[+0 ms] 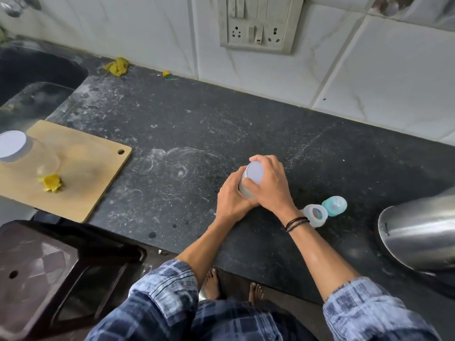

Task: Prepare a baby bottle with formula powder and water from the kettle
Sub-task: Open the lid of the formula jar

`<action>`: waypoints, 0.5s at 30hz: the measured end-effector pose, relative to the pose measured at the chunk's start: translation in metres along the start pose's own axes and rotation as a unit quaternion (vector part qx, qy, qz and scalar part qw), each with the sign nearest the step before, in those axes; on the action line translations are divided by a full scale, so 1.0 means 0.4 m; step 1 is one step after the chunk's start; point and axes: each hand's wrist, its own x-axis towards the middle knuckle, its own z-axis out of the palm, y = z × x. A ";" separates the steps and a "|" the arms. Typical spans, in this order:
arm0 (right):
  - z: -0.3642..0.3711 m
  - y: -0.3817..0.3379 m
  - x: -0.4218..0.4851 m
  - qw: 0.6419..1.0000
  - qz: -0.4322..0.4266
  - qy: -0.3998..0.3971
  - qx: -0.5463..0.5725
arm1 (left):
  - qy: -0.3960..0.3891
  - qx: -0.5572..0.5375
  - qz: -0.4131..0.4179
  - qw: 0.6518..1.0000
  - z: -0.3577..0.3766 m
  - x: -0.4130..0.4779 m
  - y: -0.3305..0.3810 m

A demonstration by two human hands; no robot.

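A small jar with a white lid (254, 172) stands on the dark stone counter (187, 134). My left hand (231, 198) wraps the jar's body from the left. My right hand (272, 183) grips around the lid from the right. The jar's contents are hidden by my fingers. Just right of my right wrist lie a clear baby bottle (316, 214) and a teal bottle cap (334, 205), side by side. The steel kettle (418, 232) fills the right edge of the view.
A wooden cutting board (81, 173) at the left holds a second white-lidded jar (13, 145) and a yellow scrap (51, 182). A sink (37, 70) is at far left, a brown plastic stool (61, 274) below the counter. A yellow cloth (118, 66) lies by the tiled wall.
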 end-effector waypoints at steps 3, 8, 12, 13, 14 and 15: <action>-0.011 0.008 -0.001 0.999 -0.026 -0.029 0.002 | -0.020 0.012 0.006 1.000 -0.006 0.002 -0.019; -0.046 0.001 0.018 0.994 -0.022 -0.104 0.018 | -0.065 0.039 0.000 0.997 -0.031 0.022 -0.021; -0.035 -0.020 0.010 0.995 0.016 -0.080 -0.060 | -0.076 0.040 0.006 0.996 -0.038 0.027 -0.019; -0.032 -0.027 0.005 0.993 0.034 -0.054 -0.096 | -0.074 0.037 0.004 0.997 -0.038 0.026 -0.020; -0.030 -0.034 0.000 0.990 0.050 -0.029 -0.129 | -0.071 0.034 0.002 0.997 -0.037 0.023 -0.020; -0.030 -0.039 -0.005 0.986 0.059 -0.013 -0.153 | -0.067 0.032 0.002 0.997 -0.038 0.021 -0.020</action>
